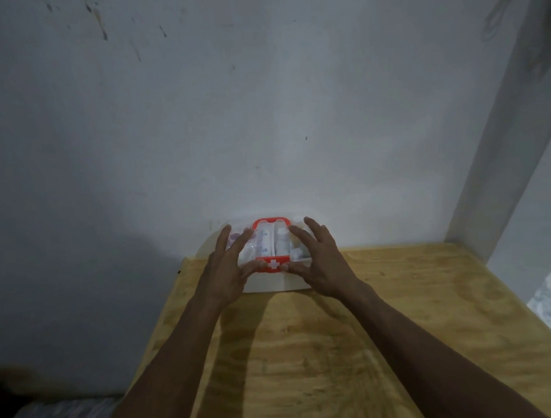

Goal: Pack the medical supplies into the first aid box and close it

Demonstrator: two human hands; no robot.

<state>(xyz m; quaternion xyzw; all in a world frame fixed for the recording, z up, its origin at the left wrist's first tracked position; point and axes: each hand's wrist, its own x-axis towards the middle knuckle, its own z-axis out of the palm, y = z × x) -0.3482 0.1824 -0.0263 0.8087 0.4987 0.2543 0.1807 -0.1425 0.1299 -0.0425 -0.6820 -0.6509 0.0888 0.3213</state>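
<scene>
A small first aid box (272, 242) with a clear lid, red handle and red latch marked with a white cross stands at the far end of the wooden table, against the wall. Pale supplies show dimly through the lid. My left hand (229, 265) rests on the box's left side, thumb at the red latch (273, 264), fingers spread over the lid. My right hand (317, 258) mirrors it on the right side, thumb at the latch. The lid lies down over the white base.
The plywood table (312, 354) runs from the wall toward me. A grey-white wall (260, 111) stands directly behind the box. A white pillar (510, 157) rises at the right. Floor shows at the lower left and far right.
</scene>
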